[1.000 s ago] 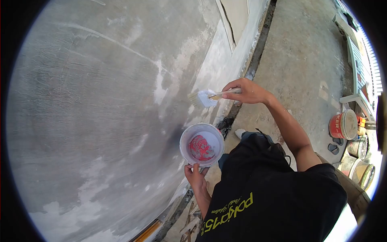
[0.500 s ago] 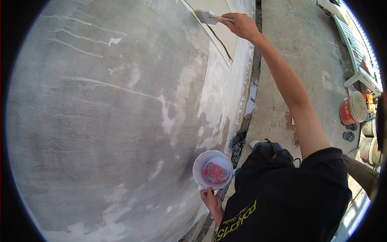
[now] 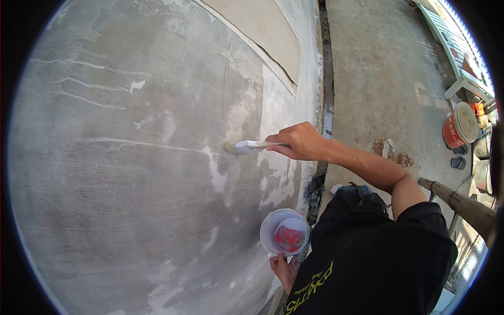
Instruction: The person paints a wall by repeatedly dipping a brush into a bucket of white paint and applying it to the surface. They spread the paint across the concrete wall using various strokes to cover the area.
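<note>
My right hand (image 3: 303, 142) is closed round the handle of a paintbrush (image 3: 248, 147). The brush's pale bristles point left and meet, or nearly meet, the grey wall (image 3: 131, 194); actual contact is hard to make out. Lower down, my left hand (image 3: 285, 269) grips the rim of a small white bucket (image 3: 269, 231), thumb at the edge and some fingers hidden behind it. Inside the bucket are a whitish coating and a red patterned patch at the bottom. The wall carries whitish drips and blotches, with damp-looking darker areas.
A recessed beige panel (image 3: 262, 26) is set in the wall above. Along the wall's foot runs a narrow gutter (image 3: 328, 68) beside a concrete path (image 3: 373, 79). At right are a red-and-white bucket (image 3: 455, 128), a white slatted bench (image 3: 454, 44), sandals (image 3: 458, 163) and a wooden pole (image 3: 457, 202).
My right hand has swung the paintbrush down from the beige panel to the middle of the wall. The bucket in my left hand appears slightly lower and further right as the view shifts.
</note>
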Action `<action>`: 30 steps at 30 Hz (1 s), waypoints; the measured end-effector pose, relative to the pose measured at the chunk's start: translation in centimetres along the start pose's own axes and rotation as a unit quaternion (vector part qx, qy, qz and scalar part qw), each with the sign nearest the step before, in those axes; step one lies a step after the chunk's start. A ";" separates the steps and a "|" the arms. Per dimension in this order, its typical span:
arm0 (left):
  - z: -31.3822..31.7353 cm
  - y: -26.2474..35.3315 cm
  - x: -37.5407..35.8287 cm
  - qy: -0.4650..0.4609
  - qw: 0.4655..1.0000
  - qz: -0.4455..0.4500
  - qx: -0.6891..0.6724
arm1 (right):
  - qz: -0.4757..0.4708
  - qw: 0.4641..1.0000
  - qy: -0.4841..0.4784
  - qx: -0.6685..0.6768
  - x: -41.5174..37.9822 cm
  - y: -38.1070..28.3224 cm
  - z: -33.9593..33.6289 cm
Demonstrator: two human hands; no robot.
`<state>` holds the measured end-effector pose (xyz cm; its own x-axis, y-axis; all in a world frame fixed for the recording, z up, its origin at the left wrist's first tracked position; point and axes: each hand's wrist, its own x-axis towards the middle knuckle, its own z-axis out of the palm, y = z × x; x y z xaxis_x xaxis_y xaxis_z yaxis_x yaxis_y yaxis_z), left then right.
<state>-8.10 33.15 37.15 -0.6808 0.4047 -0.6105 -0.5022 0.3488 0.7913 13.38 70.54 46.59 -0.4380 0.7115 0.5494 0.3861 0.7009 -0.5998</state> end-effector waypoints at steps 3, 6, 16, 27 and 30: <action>0.2 0.2 -0.1 -0.016 1.000 0.007 -0.007 | 0.040 0.999 0.010 0.018 2.8 3.7 -1.7; 0.1 0.1 -0.3 -0.011 1.000 0.006 -0.016 | 0.070 0.994 0.061 -0.054 7.3 7.7 -5.1; -0.9 -1.2 0.0 0.012 1.000 0.008 -0.020 | 0.159 0.949 0.164 -0.217 14.8 9.4 -9.1; -0.5 -0.7 0.5 0.010 1.000 -0.007 -0.005 | -0.025 0.997 0.022 -0.067 7.0 -1.6 -6.7; -0.3 -0.3 0.6 -0.005 1.000 0.002 -0.013 | -0.024 0.999 0.020 -0.036 9.4 1.5 -8.0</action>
<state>-8.53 33.00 36.59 -0.6774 0.4144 -0.6078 -0.5133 0.3257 0.7940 16.27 78.69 55.52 -0.4258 0.6771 0.6002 0.4239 0.7353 -0.5288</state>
